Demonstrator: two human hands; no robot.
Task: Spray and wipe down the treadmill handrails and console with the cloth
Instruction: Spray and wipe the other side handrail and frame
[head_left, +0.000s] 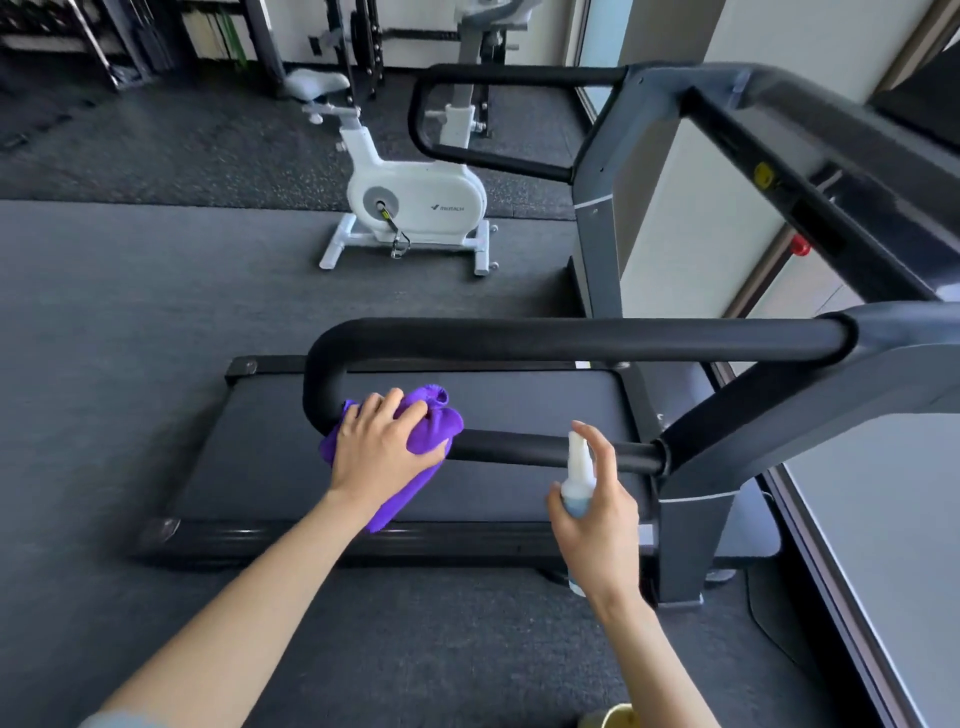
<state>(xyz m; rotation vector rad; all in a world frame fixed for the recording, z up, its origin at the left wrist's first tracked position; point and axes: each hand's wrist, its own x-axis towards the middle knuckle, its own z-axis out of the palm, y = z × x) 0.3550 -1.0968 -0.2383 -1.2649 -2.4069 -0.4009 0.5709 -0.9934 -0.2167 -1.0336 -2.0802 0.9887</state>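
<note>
A purple cloth (441, 415) is wrapped over the lower bar of the near black handrail (545, 340), close to its left bend. My left hand (382, 447) grips the cloth against that bar. Just right of it, my right hand (597, 514) holds a small white spray bottle (579, 475) upright in front of the same bar, with the forefinger above the nozzle. The far handrail (498, 75) loops at the back. The dark console (831, 171) runs along the upper right. Below the rails lies the treadmill belt (519, 405).
A white exercise bike (415, 200) stands on the dark floor beyond the treadmill. Weight racks (130, 36) line the back wall. A pale wall (883, 519) runs close along the right side. A yellow object (613, 717) peeks in at the bottom edge.
</note>
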